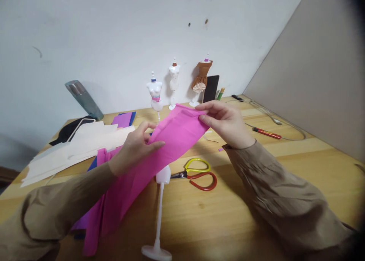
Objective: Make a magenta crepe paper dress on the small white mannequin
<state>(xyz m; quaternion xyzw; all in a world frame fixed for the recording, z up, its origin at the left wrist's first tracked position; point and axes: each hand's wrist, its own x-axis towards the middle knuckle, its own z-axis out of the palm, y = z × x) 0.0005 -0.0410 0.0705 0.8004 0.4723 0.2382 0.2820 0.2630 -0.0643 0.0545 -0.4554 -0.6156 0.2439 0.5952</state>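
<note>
A long strip of pink tissue paper [171, 137] is held up over the wooden table [256, 215]. My left hand [135, 147] pinches its near edge at the middle, fingers closed on the sheet. My right hand [224, 122] grips the far upper end between thumb and fingers. The paper's lower part hangs down to the table at the left. Behind and under the sheet stands a small white mannequin stand [159, 215], its upper part hidden by the paper.
Scissors with yellow and red handles [199, 173] lie beside the stand. Cream paper sheets [76, 143] and purple sheets [122, 119] lie at left. Three small dress forms [155, 93] stand by the wall, one in a brown dress [202, 76]. A red-handled tool [266, 132] lies at right.
</note>
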